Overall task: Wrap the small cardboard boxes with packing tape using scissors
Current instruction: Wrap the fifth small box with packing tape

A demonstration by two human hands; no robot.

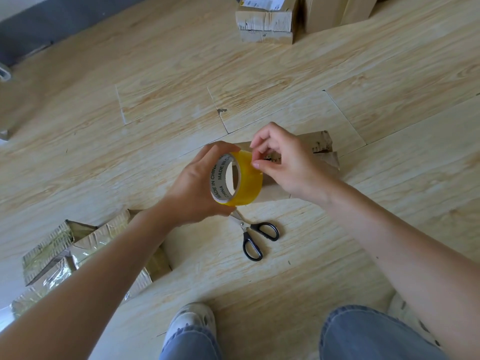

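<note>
So basically it's all happening on a pale wood-look floor (pixel 155 74), no bench or anything. Biggest thing down there is the clump of cardboard boxes at the lower left (pixel 78 248), already shiny with clear tape and partly hidden under the left forearm. Far off at the top edge there's another bunch of plain boxes (pixel 267 24), one with a white label on top, well apart from everything else.

The small cardboard box (pixel 322 162) sits flat on the floor in the middle, mostly covered by the hands, with its ragged right end sticking out past the right wrist. Knees in blue jeans (pixel 363 333) and a white shoe (pixel 192 320) poke in at the bottom.

The left hand (pixel 192 188) is wrapped round the yellowish tape roll (pixel 249 183), thumb on the near side and fingers over the top, holding it up over the box with the core facing the camera. The right hand (pixel 288 165) has thumb and forefinger pinched together on the roll's outer face, other fingers curled. Can't tell whether it's actually got a loose end.

Black-handled scissors (pixel 257 235) lie closed on the floor just beside the box, blade tips tucked under the left hand.
</note>
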